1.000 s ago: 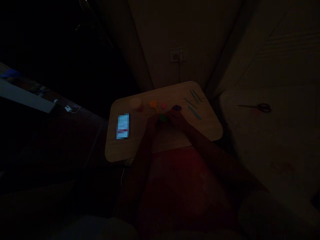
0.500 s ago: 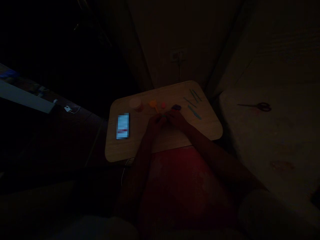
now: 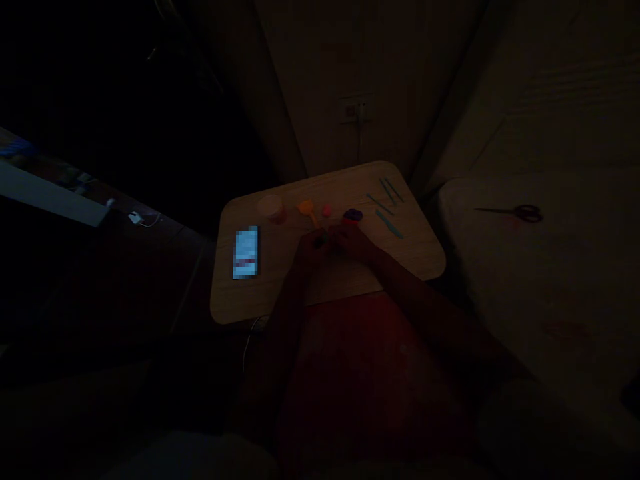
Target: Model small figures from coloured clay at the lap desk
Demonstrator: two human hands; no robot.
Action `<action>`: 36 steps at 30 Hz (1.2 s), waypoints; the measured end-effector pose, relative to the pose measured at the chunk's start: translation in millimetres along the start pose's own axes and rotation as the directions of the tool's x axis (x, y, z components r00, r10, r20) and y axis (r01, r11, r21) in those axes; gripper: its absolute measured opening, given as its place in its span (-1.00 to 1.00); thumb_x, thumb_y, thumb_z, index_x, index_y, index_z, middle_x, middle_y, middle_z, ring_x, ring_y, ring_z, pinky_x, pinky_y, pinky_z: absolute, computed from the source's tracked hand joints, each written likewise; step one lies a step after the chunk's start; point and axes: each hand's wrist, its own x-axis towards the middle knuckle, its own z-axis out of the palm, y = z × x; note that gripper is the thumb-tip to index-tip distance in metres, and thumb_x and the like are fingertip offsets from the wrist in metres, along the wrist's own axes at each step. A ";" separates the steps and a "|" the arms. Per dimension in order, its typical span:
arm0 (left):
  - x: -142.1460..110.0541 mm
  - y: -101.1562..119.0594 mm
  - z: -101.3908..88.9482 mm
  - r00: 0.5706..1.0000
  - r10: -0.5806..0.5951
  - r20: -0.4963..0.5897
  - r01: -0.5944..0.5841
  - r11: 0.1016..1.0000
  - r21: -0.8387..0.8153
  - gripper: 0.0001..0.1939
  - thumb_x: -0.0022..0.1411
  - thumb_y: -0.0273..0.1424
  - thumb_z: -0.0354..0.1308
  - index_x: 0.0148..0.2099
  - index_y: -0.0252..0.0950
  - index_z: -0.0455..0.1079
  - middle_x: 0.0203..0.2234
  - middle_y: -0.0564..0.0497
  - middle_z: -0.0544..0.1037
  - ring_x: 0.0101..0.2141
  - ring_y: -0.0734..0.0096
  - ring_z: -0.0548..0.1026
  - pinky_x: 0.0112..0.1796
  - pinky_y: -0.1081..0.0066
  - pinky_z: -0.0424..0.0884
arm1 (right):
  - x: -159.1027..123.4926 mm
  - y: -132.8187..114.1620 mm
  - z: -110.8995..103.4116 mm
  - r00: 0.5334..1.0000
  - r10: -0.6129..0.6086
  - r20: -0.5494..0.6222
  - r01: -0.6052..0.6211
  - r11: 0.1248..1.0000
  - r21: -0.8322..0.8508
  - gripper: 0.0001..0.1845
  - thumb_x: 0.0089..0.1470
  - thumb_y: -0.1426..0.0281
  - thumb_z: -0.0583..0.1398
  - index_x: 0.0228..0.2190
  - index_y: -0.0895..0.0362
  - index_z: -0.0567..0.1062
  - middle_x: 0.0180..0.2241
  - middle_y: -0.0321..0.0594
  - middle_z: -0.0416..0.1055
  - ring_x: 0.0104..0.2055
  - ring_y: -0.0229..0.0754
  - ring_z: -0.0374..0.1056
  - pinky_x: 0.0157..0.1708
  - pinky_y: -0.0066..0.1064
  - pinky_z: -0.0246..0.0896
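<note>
Where the two hands meet: a green piece (image 3: 325,237), small and mostly covered by fingers, above the table (image 3: 260,293); bearings below are read from this spot, 12 pointing away from the wearer.
Left hand (image 3: 309,252): at 8 o'clock, fingers curled narrow, their tips on the green piece.
Right hand (image 3: 352,243): at 3 o'clock, also narrow, fingertips closing on the same piece (light is poor; the lie of each finger cannot be told).
Orange scoop (image 3: 305,209): 11 o'clock, lying on the table, handle running down toward the left hand.
Pink lump (image 3: 327,211): 12 o'clock, just beside the scoop.
Purple piece (image 3: 353,215): 2 o'clock, lobed, just beyond the right hand; something red shows along its near edge.
Teal sticks (image 3: 391,191): 2 o'clock, slim, farther out than the purple piece.
Teal knife-shaped tool (image 3: 389,225): nearer 3 o'clock, tilted.
Tub (image 3: 271,209): 10 o'clock, pale on top.
Phone (image 3: 245,253): about 9 o'clock, screen lit, pixelated.
Scissors (image 3: 527,213): 3 o'clock, well apart, on a neighbouring pale surface (image 3: 530,280).
</note>
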 end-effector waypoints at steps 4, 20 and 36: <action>0.4 0.0 -1.1 1.000 -0.023 0.002 0.023 0.999 -0.038 -0.84 0.06 -0.31 0.36 -0.43 -0.30 0.54 -0.50 0.06 0.54 -0.41 0.38 0.42 -0.32 0.40 0.35 | -0.4 -4.8 0.6 1.000 0.008 0.007 -0.008 0.999 -0.035 -0.38 0.29 -0.14 0.12 -0.52 0.12 0.40 -0.54 -0.32 0.31 -0.44 -0.27 0.16 -0.38 -0.38 0.06; 1.1 4.7 -1.1 0.997 -0.074 -0.028 0.073 0.996 -0.049 -0.83 0.00 -0.29 0.35 -0.43 -0.30 0.54 -0.52 0.08 0.50 -0.43 0.41 0.38 -0.37 0.43 0.31 | 1.0 -6.1 0.9 1.000 0.022 -0.020 -0.024 0.997 -0.067 -0.35 0.31 -0.14 0.07 -0.56 0.11 0.35 -0.57 -0.32 0.28 -0.45 -0.26 0.16 -0.39 -0.37 0.01; 0.6 3.2 -0.2 0.996 -0.068 -0.052 0.064 0.996 -0.067 -0.83 0.00 -0.30 0.37 -0.46 -0.29 0.51 -0.55 0.09 0.48 -0.44 0.41 0.36 -0.40 0.44 0.29 | 1.2 -7.3 -0.2 1.000 0.013 -0.023 -0.015 0.996 -0.085 -0.37 0.31 -0.12 0.09 -0.54 0.12 0.40 -0.54 -0.30 0.32 -0.44 -0.25 0.18 -0.38 -0.37 0.03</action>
